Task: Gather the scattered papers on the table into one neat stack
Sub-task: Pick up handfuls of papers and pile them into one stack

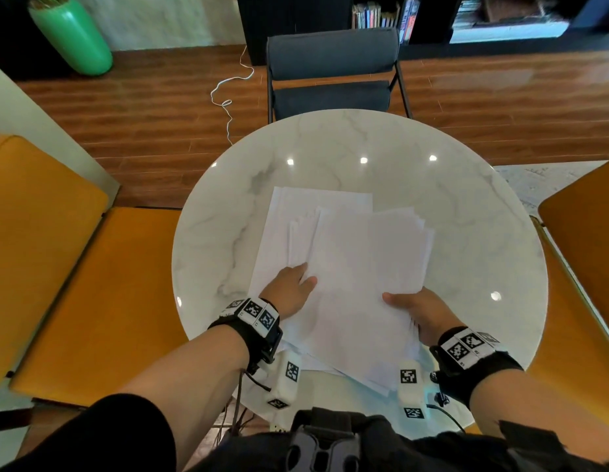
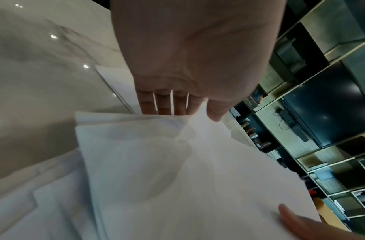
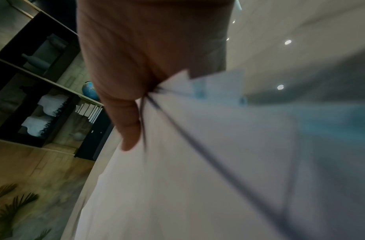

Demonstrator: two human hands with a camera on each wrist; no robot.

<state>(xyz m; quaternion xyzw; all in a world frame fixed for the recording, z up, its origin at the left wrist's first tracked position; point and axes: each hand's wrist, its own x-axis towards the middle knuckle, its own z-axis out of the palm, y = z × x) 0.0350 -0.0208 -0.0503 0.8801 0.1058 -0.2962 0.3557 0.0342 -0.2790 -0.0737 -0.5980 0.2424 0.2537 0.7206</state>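
White papers lie overlapped and fanned in the middle of the round marble table. My left hand is at the left edge of the upper bundle, with its straight fingers slid in between sheets and the thumb on top. My right hand grips the upper bundle's right near edge, thumb pressed on the top sheet and the fingers hidden underneath. The bundle's near corner hangs over the table's front edge. Lower sheets lie flat under the bundle.
A dark chair stands at the far side of the table. Orange chairs flank it on the left and right. A green vase and a white cable are on the wooden floor beyond.
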